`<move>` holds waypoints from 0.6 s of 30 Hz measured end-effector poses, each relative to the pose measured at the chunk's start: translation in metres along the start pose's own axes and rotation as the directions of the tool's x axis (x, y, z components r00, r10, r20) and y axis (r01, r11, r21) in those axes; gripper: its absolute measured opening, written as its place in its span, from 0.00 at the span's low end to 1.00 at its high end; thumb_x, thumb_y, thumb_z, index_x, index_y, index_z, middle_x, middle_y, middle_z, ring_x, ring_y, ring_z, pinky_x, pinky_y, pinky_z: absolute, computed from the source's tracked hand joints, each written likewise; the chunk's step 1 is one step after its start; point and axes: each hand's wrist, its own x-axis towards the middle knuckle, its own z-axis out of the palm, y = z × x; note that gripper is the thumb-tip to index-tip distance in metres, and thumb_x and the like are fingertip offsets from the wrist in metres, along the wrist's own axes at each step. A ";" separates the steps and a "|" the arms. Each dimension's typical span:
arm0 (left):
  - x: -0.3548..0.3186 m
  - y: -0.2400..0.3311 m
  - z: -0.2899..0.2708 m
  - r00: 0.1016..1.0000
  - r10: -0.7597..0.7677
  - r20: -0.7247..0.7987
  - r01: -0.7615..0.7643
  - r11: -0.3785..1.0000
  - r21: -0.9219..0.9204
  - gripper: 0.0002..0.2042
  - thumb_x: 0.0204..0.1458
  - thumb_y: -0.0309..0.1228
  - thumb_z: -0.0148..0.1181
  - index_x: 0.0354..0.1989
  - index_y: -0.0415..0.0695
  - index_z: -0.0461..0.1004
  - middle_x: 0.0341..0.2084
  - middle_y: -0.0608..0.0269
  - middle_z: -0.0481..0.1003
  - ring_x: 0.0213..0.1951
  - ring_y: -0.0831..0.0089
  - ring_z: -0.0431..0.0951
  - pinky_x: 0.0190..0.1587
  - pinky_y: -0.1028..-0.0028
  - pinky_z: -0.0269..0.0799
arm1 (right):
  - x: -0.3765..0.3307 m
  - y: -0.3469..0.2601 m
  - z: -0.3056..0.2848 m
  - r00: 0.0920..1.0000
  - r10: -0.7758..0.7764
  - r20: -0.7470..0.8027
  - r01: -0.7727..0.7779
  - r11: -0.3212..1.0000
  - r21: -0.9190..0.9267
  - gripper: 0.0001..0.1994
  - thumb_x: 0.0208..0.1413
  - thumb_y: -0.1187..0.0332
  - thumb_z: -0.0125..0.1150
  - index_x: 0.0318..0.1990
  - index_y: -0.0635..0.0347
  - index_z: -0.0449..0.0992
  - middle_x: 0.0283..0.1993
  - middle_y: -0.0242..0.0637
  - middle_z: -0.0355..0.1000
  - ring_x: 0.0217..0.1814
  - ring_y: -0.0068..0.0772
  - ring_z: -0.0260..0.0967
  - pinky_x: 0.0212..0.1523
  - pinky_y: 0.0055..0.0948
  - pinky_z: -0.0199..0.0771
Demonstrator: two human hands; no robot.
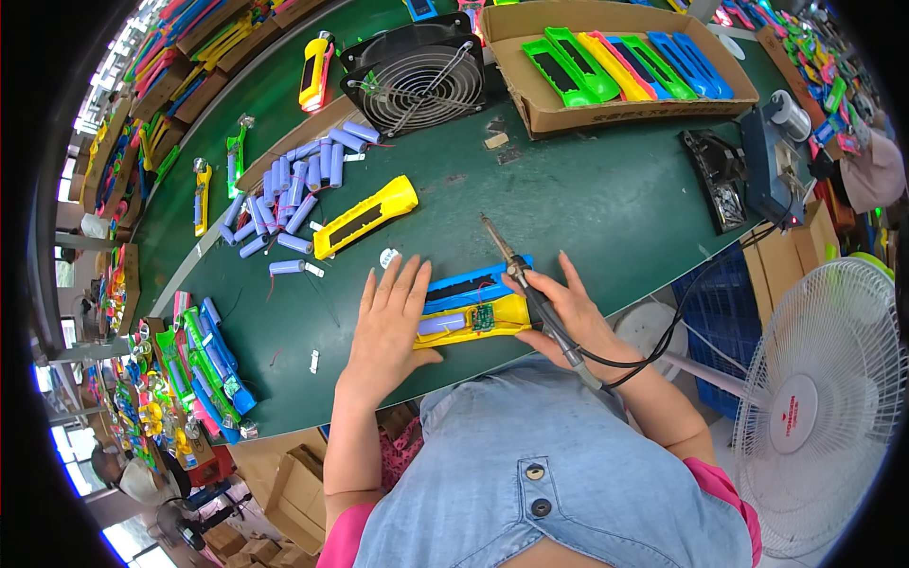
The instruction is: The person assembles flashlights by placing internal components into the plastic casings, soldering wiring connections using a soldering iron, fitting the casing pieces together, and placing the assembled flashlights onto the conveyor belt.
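While the left hand (pixel 388 322) lies flat, fingers spread, pressing on the left end of an open yellow shell (pixel 473 325), the right hand (pixel 568 308) is closed around a soldering iron (pixel 530 289), its thin metal tip pointing far and left, its black cord trailing off to the right. That shell sits at the near edge of the green table (pixel 606 199), and inside it lie one pale blue cell (pixel 441 325) and one small green circuit board (pixel 484 318) with thin red wires. One blue shell (pixel 473 284) lies just beyond it, touching. Farther left, one closed yellow case (pixel 365 216) with a dark panel rests at a slant. Beyond it, a loose heap of smooth lilac cylinder cells (pixel 294 189), too many to count surely, perhaps two dozen, spreads beside a cardboard strip. One square black fan (pixel 417 78) with a wire grille stands at the far side. To its right, a shallow cardboard box (pixel 615 104) holds about eight glossy plastic shells: green, yellow, pink and blue, laid side by side. One white pedestal fan (pixel 824 398) stands near right, off the table. More green and blue shells (pixel 213 364) are stacked at the near left edge.
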 end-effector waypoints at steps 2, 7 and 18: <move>-0.009 -0.015 0.011 0.999 -0.003 0.034 0.004 0.999 -0.042 0.44 0.23 0.31 0.72 0.57 0.42 0.58 0.53 0.54 0.62 0.56 0.56 0.61 0.60 0.57 0.53 | 0.003 -0.006 -0.008 0.999 -0.036 -0.034 0.037 0.999 0.013 0.35 0.40 0.67 0.68 0.56 0.61 0.55 0.52 0.37 0.68 0.51 0.39 0.67 0.66 0.55 0.33; -0.021 -0.031 0.047 0.972 0.004 -0.235 -0.049 0.981 -0.187 0.32 0.26 0.25 0.70 0.46 0.42 0.63 0.45 0.53 0.67 0.45 0.56 0.68 0.49 0.61 0.63 | -0.013 -0.002 -0.026 0.945 -0.046 -0.325 0.089 0.989 0.119 0.28 0.40 0.68 0.67 0.50 0.62 0.62 0.45 0.40 0.73 0.47 0.34 0.72 0.64 0.51 0.42; -0.004 -0.072 0.003 0.826 0.139 -0.547 -0.211 0.975 -0.071 0.23 0.25 0.28 0.69 0.26 0.43 0.58 0.36 0.46 0.72 0.32 0.54 0.74 0.32 0.67 0.71 | -0.025 0.023 -0.051 0.815 0.104 -0.571 -0.181 0.980 -0.080 0.20 0.46 0.77 0.58 0.48 0.62 0.62 0.38 0.41 0.75 0.37 0.29 0.75 0.65 0.49 0.43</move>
